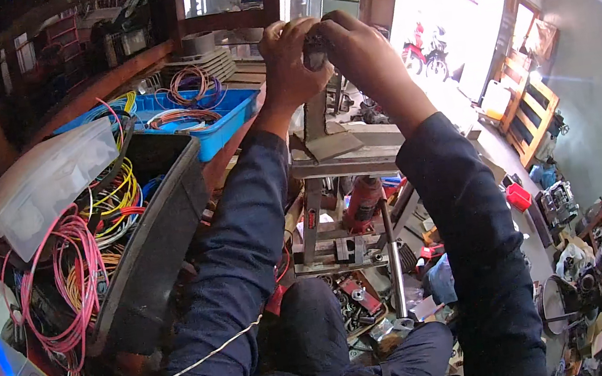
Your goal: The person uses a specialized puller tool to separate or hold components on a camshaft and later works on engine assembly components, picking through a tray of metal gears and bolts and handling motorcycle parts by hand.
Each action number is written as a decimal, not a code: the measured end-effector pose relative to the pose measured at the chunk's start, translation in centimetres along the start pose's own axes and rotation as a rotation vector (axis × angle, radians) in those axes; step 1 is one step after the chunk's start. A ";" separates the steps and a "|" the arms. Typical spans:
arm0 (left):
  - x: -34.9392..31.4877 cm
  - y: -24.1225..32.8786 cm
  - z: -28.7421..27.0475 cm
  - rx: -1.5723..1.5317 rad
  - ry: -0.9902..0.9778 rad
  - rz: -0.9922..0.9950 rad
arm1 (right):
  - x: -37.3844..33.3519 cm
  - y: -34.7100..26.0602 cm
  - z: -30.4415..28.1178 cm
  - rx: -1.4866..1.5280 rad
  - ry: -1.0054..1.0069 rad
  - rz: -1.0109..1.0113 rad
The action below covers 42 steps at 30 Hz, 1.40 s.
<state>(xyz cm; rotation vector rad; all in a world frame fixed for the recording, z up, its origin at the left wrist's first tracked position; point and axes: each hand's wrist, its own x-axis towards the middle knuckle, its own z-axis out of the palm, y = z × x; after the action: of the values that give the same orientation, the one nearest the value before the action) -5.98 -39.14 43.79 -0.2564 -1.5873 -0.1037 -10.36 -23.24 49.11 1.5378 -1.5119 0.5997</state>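
My left hand (292,66) and my right hand (360,47) are raised in front of me at arm's length, close together. Between them is a small dark metal part (315,53), mostly covered by my fingers, so its kind does not show. The left fingers curl around it from the left, and the right fingers close on it from the right. Just below my hands stands a grey steel frame (348,143) with a flat top plate. Within its lower part sits a red bottle jack (365,206), with a metal bar (395,267) slanting down beside it.
To the left, a black crate (162,238) holds coiled wires (67,275) and a clear plastic box (54,180). Behind it lies a blue tray (229,117) with more wire coils. Metal parts and a red bin (518,197) crowd the right. Motorcycles (424,47) stand outside the bright doorway.
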 end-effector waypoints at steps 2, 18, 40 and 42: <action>0.1 -0.2 0.1 0.041 0.105 -0.019 | -0.3 -0.5 0.0 0.036 0.028 -0.005; -0.1 0.8 1.1 0.040 0.052 -0.129 | -37.9 -7.8 -10.8 0.522 -0.018 1.090; -0.8 0.2 1.5 0.064 0.104 -0.157 | -62.7 -21.0 -17.8 -0.203 -0.807 1.483; -0.9 0.0 1.4 0.082 0.100 -0.169 | -62.5 -21.1 -17.9 -0.178 -0.834 1.533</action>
<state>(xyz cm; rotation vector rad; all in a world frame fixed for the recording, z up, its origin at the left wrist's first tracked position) -7.34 -38.90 42.86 -0.0518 -1.5077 -0.1796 4.98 22.90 1.17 0.1333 -3.2022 0.5672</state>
